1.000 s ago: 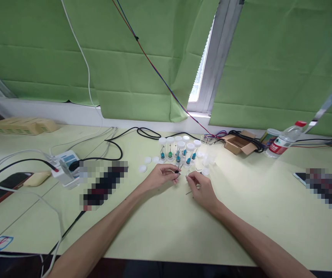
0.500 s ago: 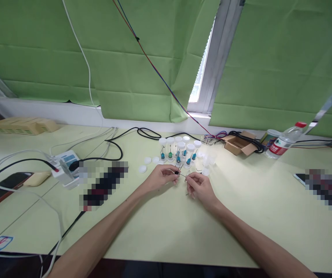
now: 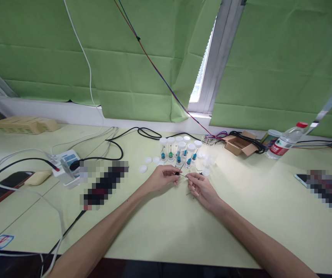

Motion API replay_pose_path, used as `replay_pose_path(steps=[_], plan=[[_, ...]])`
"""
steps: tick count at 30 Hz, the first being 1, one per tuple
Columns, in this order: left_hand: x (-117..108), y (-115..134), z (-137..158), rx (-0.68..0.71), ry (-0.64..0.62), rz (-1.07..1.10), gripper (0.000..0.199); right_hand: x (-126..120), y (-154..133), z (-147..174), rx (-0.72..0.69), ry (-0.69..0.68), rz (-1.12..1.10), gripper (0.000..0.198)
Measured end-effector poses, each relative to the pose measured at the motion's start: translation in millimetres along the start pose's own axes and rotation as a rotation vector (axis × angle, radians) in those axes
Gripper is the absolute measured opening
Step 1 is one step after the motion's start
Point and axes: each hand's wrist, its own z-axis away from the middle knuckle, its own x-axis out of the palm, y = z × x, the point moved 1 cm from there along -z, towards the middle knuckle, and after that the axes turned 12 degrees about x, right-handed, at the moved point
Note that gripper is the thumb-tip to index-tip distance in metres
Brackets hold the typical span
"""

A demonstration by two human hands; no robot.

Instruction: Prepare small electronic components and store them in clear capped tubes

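Between the fingertips of my left hand (image 3: pixel 163 177) is a small black piece (image 3: pixel 177 173). A thin metal rod (image 3: pixel 182 175) runs from it towards my right hand (image 3: pixel 200 186), whose thumb and fingers pinch the rod's other end. Whether rod and black piece are one part, I cannot tell. Just beyond the hands stand several clear tubes with white caps (image 3: pixel 197 143). Inside them are thin needle-like parts with blue hubs (image 3: pixel 189 161) and one with a green hub (image 3: pixel 170 155). Loose white caps (image 3: pixel 143 169) lie left of the tubes.
A power strip (image 3: pixel 64 168) with cables sits at the left, near a dark phone (image 3: pixel 4 189). At the back right are an opened cardboard box (image 3: pixel 239 143), a can (image 3: pixel 271 137) and a water bottle (image 3: pixel 284 143). Another phone (image 3: pixel 300 180) lies far right. Black cable (image 3: pixel 148 133) runs along the wall.
My right hand has shifted slightly right and its fingers have turned a little around the rod. My left hand stays nearly where it was, holding the black piece.
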Motion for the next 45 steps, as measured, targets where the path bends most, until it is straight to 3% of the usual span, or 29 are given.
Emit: replay_pose_path(steps=[6,15,25,45], plan=[[4,2,0,-0.030,0.026,0.013,0.030,-3,-2,-2,0.058,-0.050,-0.145,0.027],[7,0,1,-0.059,0.063,0.110,0.028,-5,-1,-4,-0.025,-0.159,-0.219,0.020],[6,-5,1,-0.049,0.060,0.190,0.027,-3,-2,-3,-0.033,-0.172,-0.224,0.021],[11,4,2,-0.079,0.022,0.122,0.024,-8,4,-10,-0.035,-0.136,-0.142,0.028]])
